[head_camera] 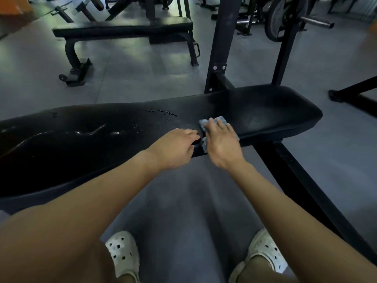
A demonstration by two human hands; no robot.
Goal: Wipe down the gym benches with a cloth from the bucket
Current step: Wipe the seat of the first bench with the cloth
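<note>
A long black padded bench [265,111] runs across the view in front of me, wet with water streaks and droplets on its left and middle part. A small blue cloth [204,122] lies on the bench pad near its front edge. My right hand [221,142] presses flat on the cloth with straight fingers and covers most of it. My left hand [175,148] rests just left of the cloth at the bench's front edge, its fingertips curled over the edge beside the cloth's lower corner. No bucket is in view.
The bench's black frame [302,180] runs along the floor at the right, with uprights [222,48] rising behind the pad. A second black bench [122,29] stands further back. A weight plate and bar [285,19] are at the top right. My white clogs [122,252] stand on grey floor.
</note>
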